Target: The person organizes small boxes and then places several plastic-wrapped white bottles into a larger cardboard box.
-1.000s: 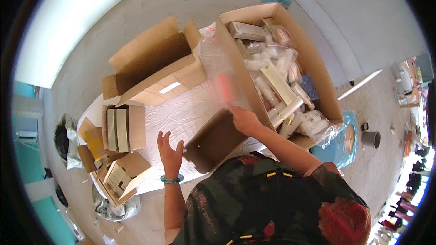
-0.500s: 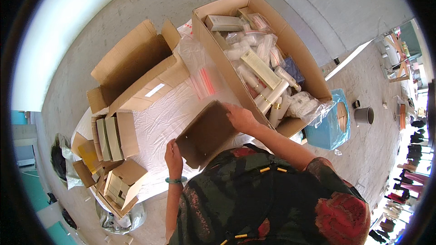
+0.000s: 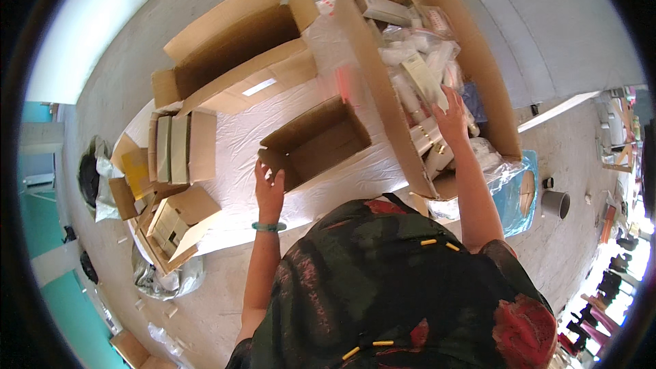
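Observation:
A small open cardboard box (image 3: 321,140) sits on the white-covered table in front of me, its open side up and no contents showing. My left hand (image 3: 269,188) is at its left end, thumb and fingers on either side of the wall. My right hand (image 3: 451,119) is over a large carton (image 3: 379,89), fingers apart, by the near end of a slim pale box (image 3: 421,76). Whether the fingertips touch that box is hard to see. White and gold bottles (image 3: 427,135), clear plastic bags and more slim boxes fill the carton.
Far left on the table stands a long open carton (image 3: 236,61) with raised flaps. Nearer are a carton of slim boxes (image 3: 179,147) and another small open carton (image 3: 179,225). A blue-wrapped bin (image 3: 523,198) and a grey bucket (image 3: 555,204) stand on the floor to the right.
The small cardboard box, held tilted in both hands before, is now down on the table. My right hand has left it and moved right and away, over the large carton's contents.

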The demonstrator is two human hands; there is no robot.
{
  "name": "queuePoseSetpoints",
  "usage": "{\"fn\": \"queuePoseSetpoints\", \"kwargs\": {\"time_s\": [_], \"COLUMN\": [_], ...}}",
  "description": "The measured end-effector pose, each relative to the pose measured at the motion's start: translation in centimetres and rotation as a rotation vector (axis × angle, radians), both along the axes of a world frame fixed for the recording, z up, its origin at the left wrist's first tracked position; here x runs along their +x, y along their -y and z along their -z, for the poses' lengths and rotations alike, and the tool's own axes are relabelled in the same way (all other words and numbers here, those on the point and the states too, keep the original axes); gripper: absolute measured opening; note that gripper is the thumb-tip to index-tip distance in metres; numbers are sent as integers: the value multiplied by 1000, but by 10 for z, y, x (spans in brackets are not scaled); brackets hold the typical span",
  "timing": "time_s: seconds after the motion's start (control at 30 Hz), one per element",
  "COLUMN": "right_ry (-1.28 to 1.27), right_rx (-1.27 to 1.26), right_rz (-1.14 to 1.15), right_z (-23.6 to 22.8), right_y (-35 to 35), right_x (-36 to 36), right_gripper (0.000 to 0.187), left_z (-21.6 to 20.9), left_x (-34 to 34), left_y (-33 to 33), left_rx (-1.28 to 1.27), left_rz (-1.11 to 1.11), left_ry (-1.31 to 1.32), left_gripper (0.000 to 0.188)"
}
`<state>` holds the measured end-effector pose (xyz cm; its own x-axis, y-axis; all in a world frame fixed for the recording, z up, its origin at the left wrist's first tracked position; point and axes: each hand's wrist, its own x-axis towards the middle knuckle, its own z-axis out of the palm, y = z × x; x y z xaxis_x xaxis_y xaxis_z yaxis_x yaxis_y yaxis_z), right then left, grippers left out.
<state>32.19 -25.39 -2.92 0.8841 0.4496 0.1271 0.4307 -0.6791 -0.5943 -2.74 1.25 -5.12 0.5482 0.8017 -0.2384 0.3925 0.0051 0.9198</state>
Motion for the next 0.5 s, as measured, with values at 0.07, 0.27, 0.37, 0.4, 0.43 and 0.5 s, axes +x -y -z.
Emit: {"fn": "queuePoseSetpoints", "kwargs": {"time_s": [0.07,0.27,0.37,0.4,0.43,0.5], "right_ry": [84,-172,-125,-123,-121,-196], "right_rx": [-120,-416,-650,-642,-634,-640], "right_rz": [24,120,29,28,28,28], "right_z": [10,34,27,30,33,28], "right_y": [18,25,10,12,14,12], "right_x": [25,39,20,21,22,26], "right_gripper": [59,81,81,80,79,75], "left_z": [-4,-14,-14,-15,-16,-19], "left_x": [1,3,-3,-4,-4,-2], "left_y": [4,13,16,17,19,22], "left_rx": [7,-17,-27,-29,-46,-81], "left_rz": [12,9,-17,-20,-33,-46], "left_ry": [3,-21,-23,-20,-29,-38], "left_gripper": [62,62,62,62,62,63]}}
